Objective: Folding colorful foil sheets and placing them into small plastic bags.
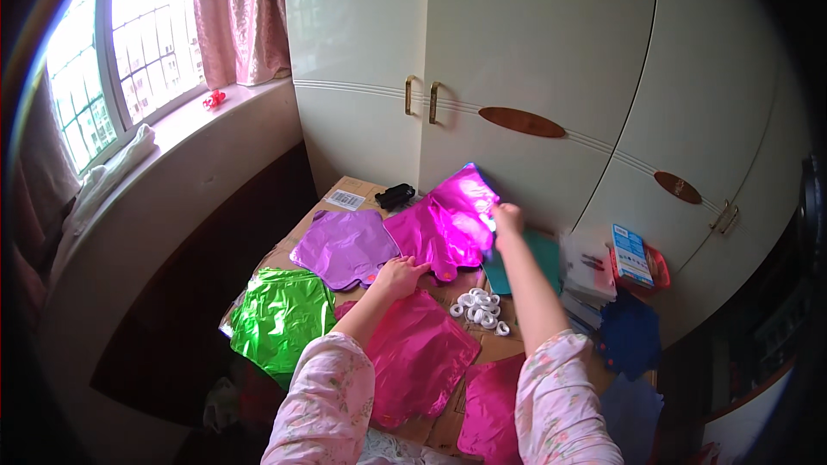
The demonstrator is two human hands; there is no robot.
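A shiny magenta foil piece (pixel 452 222) is lifted at its far right part, where my right hand (pixel 508 219) is closed on its edge. My left hand (pixel 401 277) is closed at the near edge of the same foil, fingers pointing right. Left of it lies a purple foil piece (pixel 347 246), and nearer a bright green foil stack (pixel 282 319). Below my left hand spreads a darker pink foil piece (pixel 422 357); another pink piece (pixel 491 405) lies by my right forearm. Several small white rings (pixel 480 308) are heaped between my arms.
Everything rests on a cardboard surface (pixel 323 213). A black object (pixel 395 197) lies at its far edge, before a cream cabinet (pixel 517 43). Right of my forearm are a teal sheet (pixel 536 260), a clear container (pixel 587 267), a red basket (pixel 657 269) and dark blue foil (pixel 631 336).
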